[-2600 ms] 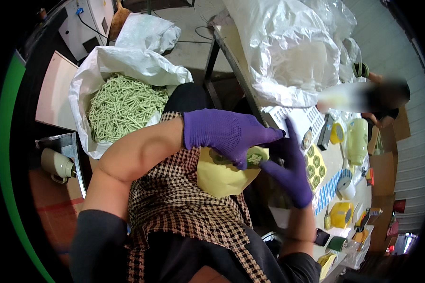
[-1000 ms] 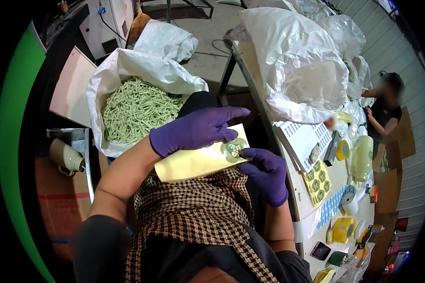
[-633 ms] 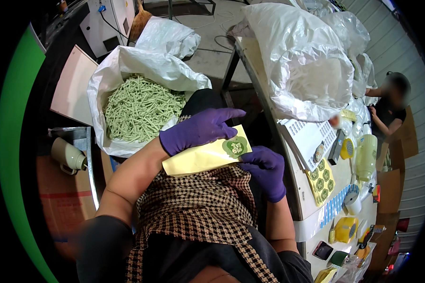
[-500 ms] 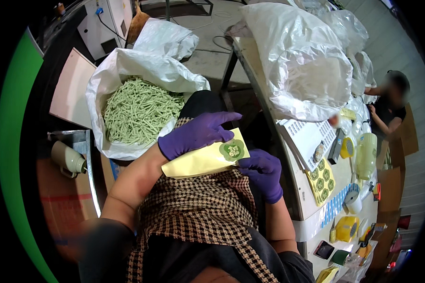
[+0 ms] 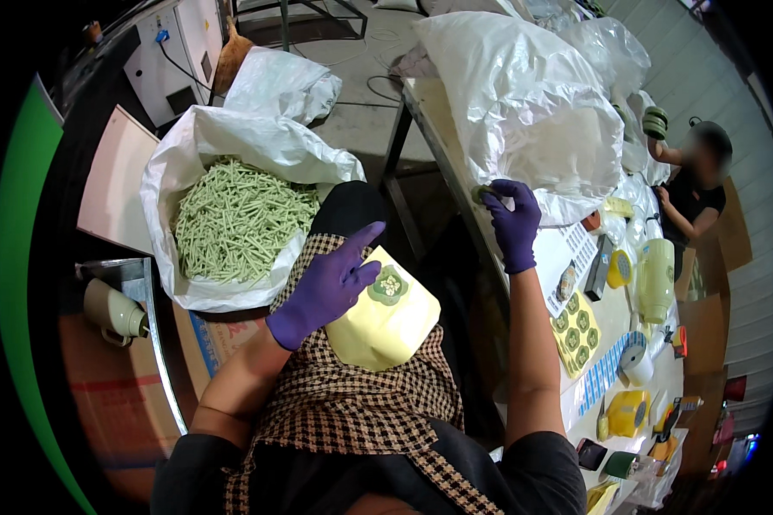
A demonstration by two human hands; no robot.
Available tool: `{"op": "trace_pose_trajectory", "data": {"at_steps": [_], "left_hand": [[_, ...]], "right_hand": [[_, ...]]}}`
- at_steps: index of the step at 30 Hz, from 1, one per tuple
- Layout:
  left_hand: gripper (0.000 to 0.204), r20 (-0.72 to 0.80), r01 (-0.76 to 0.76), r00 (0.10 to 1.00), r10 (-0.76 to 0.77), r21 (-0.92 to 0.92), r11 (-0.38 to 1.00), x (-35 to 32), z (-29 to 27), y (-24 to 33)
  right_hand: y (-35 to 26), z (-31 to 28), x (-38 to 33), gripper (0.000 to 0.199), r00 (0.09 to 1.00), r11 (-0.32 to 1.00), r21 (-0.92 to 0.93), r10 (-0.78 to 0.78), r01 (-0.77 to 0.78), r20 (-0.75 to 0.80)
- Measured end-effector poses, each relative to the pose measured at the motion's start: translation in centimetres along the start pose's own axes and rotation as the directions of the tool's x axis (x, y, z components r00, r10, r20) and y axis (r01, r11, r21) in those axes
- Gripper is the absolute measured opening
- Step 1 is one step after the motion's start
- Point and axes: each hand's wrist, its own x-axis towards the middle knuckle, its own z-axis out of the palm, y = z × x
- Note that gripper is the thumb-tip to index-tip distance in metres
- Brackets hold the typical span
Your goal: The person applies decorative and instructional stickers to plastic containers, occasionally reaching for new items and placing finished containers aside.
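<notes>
On my lap lies a pale yellow paper bag (image 5: pixel 378 335) with a green flower-shaped sticker (image 5: pixel 388 286) near its upper end. My left hand (image 5: pixel 322 296), in a purple glove, holds the bag's upper left edge; its index finger is stretched out and its thumb lies over the paper. Over the table's left edge, my right hand (image 5: pixel 517 225), gloved the same, is raised with its fingers pinched on a small dark-green piece (image 5: pixel 481 195), too small to make out further. Behind that hand stands a big clear plastic bag (image 5: pixel 524 94).
A white sack (image 5: pixel 249 129) full of pale green sticks (image 5: pixel 240 219) stands left of my knee. On the table (image 5: pixel 442 103) lie a sticker sheet (image 5: pixel 580 335), printed papers (image 5: pixel 571 249), a green bottle (image 5: pixel 655 279) and tape rolls (image 5: pixel 637 359). A co-worker (image 5: pixel 696 193) stands beyond.
My right hand has left the yellow bag and moved up and right to the table edge. The bag has been lowered and turned on my lap. The co-worker has raised a green ridged object.
</notes>
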Motion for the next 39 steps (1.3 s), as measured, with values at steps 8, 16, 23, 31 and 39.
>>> {"op": "trace_pose_trajectory", "data": {"at_steps": [8, 16, 23, 31, 39], "left_hand": [[0.074, 0.043, -0.028, 0.999, 0.03, -0.034, 0.999, -0.1, -0.6, 1.8], [0.067, 0.217, -0.078, 0.972, 0.087, -0.054, 0.996, -0.1, -1.3, 3.1], [0.066, 0.213, -0.074, 0.972, 0.101, -0.133, 0.988, 0.3, -1.6, 3.4], [0.064, 0.268, 0.192, 0.949, -0.168, -0.064, 0.979, 0.3, -1.6, 5.3], [0.061, 0.227, 0.219, 0.958, -0.176, -0.178, 0.959, 0.0, -0.8, 2.5]], "right_hand": [[-2.6, -0.1, -1.1, 0.074, 0.912, 0.917, -0.336, -0.311, 0.215, -0.266], [-15.2, -1.4, -7.9, 0.04, 0.822, 0.834, -0.114, -0.494, 0.54, 0.285], [-15.1, -2.1, -6.4, 0.04, 0.724, 0.757, -0.075, -0.585, 0.649, 0.366], [-14.4, 0.2, -8.3, 0.03, 0.747, 0.747, -0.115, -0.615, 0.654, 0.255], [-14.1, 0.6, -10.6, 0.034, 0.74, 0.719, -0.178, -0.66, 0.672, 0.127]]}}
